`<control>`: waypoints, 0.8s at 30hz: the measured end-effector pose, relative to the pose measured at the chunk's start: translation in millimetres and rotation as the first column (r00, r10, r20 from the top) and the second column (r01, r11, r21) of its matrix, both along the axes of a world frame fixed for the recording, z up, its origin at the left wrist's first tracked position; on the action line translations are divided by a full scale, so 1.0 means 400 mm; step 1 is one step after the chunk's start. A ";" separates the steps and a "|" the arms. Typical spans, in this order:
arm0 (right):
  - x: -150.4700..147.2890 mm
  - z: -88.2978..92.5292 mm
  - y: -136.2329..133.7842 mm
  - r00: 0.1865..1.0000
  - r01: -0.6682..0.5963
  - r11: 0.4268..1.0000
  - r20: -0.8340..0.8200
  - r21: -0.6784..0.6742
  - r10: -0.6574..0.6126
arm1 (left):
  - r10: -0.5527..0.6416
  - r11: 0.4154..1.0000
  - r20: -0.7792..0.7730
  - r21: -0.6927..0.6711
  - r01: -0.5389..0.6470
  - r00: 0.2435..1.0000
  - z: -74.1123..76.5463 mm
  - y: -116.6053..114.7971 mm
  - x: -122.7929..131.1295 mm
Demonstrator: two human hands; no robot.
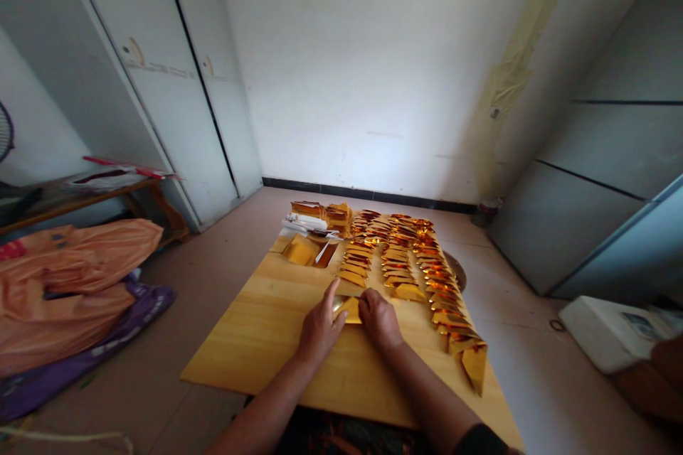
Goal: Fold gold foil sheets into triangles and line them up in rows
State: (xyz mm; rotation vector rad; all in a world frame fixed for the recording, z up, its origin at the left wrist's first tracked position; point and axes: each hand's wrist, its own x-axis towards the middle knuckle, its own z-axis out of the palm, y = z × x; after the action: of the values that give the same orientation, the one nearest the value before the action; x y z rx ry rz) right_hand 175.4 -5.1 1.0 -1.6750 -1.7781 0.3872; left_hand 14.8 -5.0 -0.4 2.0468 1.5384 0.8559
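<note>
A small piece of gold foil paper (351, 311), partly folded, is between my two hands just above the wooden board. My left hand (320, 325) grips its left end, with thumb and forefinger on either side. The fingers of my right hand (380, 318) are curled closed around the right end and hide part of it. Beyond my hands, folded gold paper pieces (410, 291) stand in several overlapping rows. To their left lies a stack of flat gold foil sheets (300, 250). White rolled or folded paper (303, 223) lies behind the stack.
The wooden board (256, 330) forms the low work surface, its right side lined with folded gold pieces. Orange cloth (69, 284) and a purple bag (114, 341) lie at left, near a wooden bench (154, 192). A white box (613, 330) stands on the floor at right.
</note>
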 end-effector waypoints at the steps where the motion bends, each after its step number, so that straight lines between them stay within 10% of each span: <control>1: -0.003 -0.001 0.004 0.998 0.008 1.000 0.059 -0.006 -0.008 | -0.005 0.999 0.003 0.047 0.004 1.000 -0.005 0.001 0.001; 8: -0.020 -0.004 0.024 0.937 0.074 0.995 0.347 -0.073 -0.044 | 0.007 0.997 -0.108 0.077 0.001 0.994 -0.025 0.023 0.008; 24: -0.021 0.000 0.027 0.923 0.109 0.991 0.380 -0.083 -0.069 | 0.068 0.997 -0.173 0.050 -0.060 0.983 -0.015 0.029 0.015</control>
State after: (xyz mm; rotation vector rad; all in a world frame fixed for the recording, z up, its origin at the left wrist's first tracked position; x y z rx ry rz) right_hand 167.1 5.7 1.2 -2.0013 -1.9690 0.1205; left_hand 20.6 6.4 -6.3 2.1647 1.7001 0.7576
